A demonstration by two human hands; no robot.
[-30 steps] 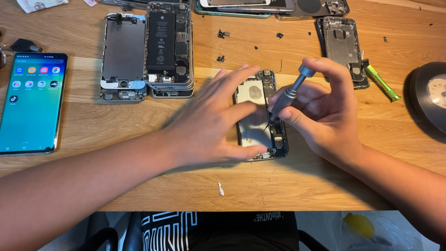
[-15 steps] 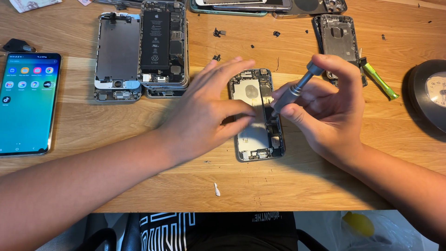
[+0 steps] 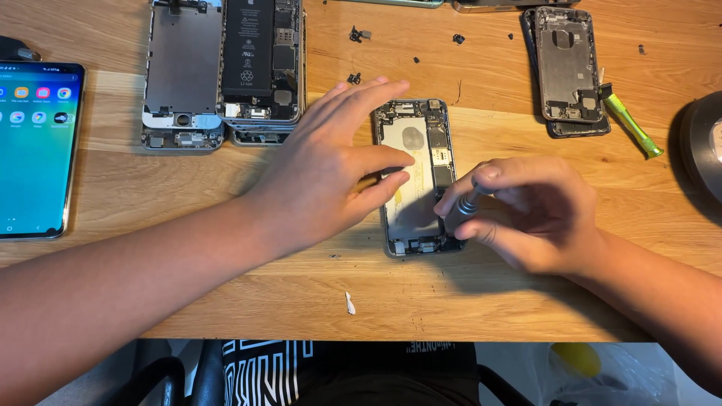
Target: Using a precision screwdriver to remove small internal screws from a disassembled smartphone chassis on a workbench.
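Now the opened phone shell (image 3: 415, 177) was pinned mid-worktop (image 3: 526, 301) by spread left hand (image 3: 323, 177) fingers; the screwdriver (image 3: 460, 210), pinched by the right hand (image 3: 526, 214), was lowered to the shell's right edge, likely onto a screw.

- An opened phone chassis (image 3: 415, 177) is laid flat on the wooden table (image 3: 466, 301), near the middle of the scene.
- The left hand (image 3: 327, 177) is spread over the chassis's left edge, fingers extended toward the far right.
- A grey screwdriver (image 3: 462, 209) is gripped in the right hand (image 3: 526, 214), over the chassis's near right corner.
- Two disassembled phones (image 3: 226, 68) are set side by side at the far left.
- A lit smartphone (image 3: 34, 146) is placed at the left edge.
- A dark phone housing (image 3: 568, 68) and a green tool (image 3: 630, 124) are seen at the far right.
- Small loose parts (image 3: 359, 34) are scattered on the far side.
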